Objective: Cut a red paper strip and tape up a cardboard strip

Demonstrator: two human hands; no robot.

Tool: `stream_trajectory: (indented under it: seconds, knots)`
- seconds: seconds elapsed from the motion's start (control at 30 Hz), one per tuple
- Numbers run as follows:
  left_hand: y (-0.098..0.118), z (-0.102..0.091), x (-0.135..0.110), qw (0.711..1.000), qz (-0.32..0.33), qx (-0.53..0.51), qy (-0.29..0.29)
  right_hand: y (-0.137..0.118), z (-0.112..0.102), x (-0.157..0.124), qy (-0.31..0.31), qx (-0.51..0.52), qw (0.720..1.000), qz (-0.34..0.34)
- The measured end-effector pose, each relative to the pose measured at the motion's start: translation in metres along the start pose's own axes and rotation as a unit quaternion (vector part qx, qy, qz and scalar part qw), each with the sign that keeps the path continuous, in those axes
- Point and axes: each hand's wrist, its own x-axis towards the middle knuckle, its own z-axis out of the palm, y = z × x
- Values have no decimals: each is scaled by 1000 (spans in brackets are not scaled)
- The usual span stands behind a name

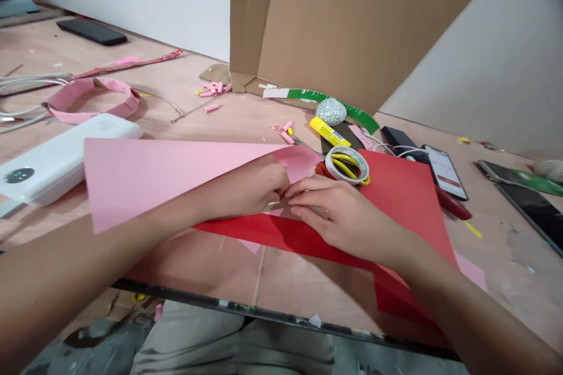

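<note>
A large pink paper sheet lies folded across the wooden table, over a red paper sheet. My left hand is closed, pinching the pink sheet near its right corner. My right hand rests on the red sheet with its fingers pressed together against the pink paper's edge, fingertips meeting my left hand. A roll of tape with yellow-handled scissors under it sits just beyond my right hand.
A white power bank lies at left, a pink paper band behind it. A cardboard box stands at the back. A glue stick, phones and cables lie at right. The table edge runs below my arms.
</note>
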Motion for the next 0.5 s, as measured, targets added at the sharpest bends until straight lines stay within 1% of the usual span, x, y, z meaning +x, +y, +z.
stream_trajectory:
  seconds: [0.07, 0.13, 0.3, 0.4, 0.5]
  knots:
    - [0, -6, 2, 999, -17, -7, -34, 1, 0, -1, 3, 7, 1000, 2]
    - [0, -11, 1, 999, -15, -10, -47, 2, 0, -1, 12, 18, 1000, 7]
    - [-1, -19, -3, 999, -3, -19, -50, 6, 3, -2, 31, 29, 999, 2]
    - [-1, -19, -2, 998, -2, -12, -62, 10, 5, -3, 37, 24, 999, 2]
    - [-2, -17, -3, 999, 1, 10, -51, 10, 6, -3, 39, 31, 999, 0]
